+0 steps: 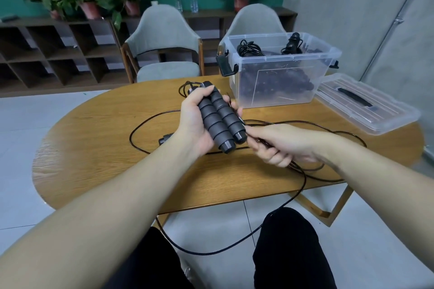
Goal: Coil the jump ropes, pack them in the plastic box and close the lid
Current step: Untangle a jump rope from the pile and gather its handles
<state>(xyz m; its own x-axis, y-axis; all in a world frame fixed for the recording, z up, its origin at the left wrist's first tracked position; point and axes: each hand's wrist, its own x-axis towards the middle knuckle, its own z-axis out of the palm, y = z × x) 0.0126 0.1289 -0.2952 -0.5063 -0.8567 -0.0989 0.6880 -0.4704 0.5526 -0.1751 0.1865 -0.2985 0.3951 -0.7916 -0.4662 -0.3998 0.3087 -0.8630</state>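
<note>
- Gripping both foam handles (pixel 219 122) side by side in the left hand (pixel 195 122), fingers curled round them, butt ends pointing down toward the body, cord ends up and away
- Pinching the black cord (pixel 303 185) in the right hand (pixel 281 145), fingers closed on several strands just right of the handle butts
- Trailing from the right hand across the wooden table (pixel 98 155), over the near edge and down between the knees, most of the cord not yet gathered
- Judging the wrap to turn on this: handles' long axis running near-to-far in the left hand, loose cord lying right of and below it, right hand nearer the slack
- Lying left of the left hand, a second rope's handle (pixel 167 139)
- Standing beyond the right hand, the plastic box (pixel 277 87), open, dark ropes inside; lid (pixel 366 105) resting just right of it
</note>
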